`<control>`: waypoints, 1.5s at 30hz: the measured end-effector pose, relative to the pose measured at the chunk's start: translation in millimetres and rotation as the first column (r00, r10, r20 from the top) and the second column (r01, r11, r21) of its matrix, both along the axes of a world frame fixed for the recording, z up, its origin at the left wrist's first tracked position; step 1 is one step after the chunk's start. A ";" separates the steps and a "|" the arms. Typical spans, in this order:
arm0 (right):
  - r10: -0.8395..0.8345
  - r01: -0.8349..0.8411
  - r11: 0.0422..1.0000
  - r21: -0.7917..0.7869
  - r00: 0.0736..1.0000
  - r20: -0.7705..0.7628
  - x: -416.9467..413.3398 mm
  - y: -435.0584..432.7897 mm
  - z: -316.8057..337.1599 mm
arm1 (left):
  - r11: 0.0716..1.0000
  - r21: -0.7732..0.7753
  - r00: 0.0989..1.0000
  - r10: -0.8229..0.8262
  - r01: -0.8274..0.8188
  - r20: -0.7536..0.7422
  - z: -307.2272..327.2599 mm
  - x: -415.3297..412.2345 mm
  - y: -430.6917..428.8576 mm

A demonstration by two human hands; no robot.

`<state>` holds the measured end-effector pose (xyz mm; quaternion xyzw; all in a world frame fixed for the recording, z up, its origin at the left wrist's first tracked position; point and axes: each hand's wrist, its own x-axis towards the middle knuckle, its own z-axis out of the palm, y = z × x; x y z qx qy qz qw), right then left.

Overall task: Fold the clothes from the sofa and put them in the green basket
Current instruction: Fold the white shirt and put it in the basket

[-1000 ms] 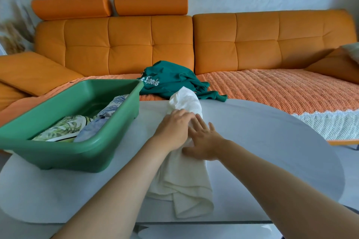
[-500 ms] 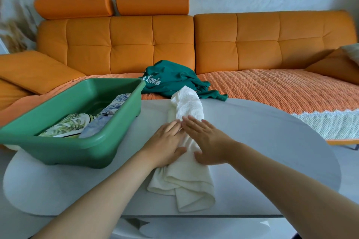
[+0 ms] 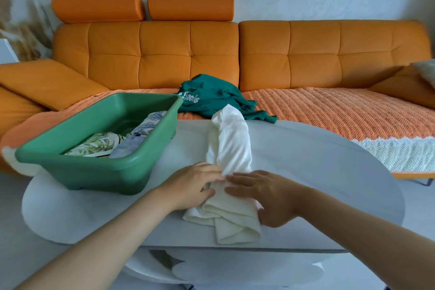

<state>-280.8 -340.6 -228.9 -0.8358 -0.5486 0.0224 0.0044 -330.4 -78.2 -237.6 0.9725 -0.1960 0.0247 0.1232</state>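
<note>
fingers (image 3: 237, 176) of our left hand (image 3: 191, 187) and right hand (image 3: 268, 198) lie straight, close together, pressing the white ribbed garment (image 3: 231, 146) onto the grey table (image 3: 317, 172).

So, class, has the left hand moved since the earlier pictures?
Yes: the left hand has slid toward the person along the white cloth, farther from the far edge of the table.
</note>
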 end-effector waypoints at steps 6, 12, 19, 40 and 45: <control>-0.048 0.053 0.978 0.200 0.998 -0.029 -13.2 6.2 -2.6 | 0.990 -0.113 0.940 0.043 -0.086 -0.337 22.7 -6.6 -4.6; -0.384 0.643 0.623 0.445 0.747 -0.542 3.5 23.0 24.3 | 0.720 -0.643 0.833 -0.168 -0.262 -0.527 55.6 -15.9 -2.2; -0.354 0.843 0.303 0.445 0.533 -0.768 30.3 33.9 32.5 | 0.457 -0.816 0.930 0.267 -0.354 -0.254 44.1 24.2 -29.6; -0.661 0.498 0.696 0.517 0.726 0.190 92.3 38.5 -4.9 | 0.985 0.081 0.988 0.151 -0.154 0.034 8.5 95.5 -34.3; -0.531 0.513 0.833 0.208 0.847 0.037 90.3 31.0 -6.6 | 0.974 0.068 0.970 0.221 -0.215 -0.099 3.1 101.2 -18.3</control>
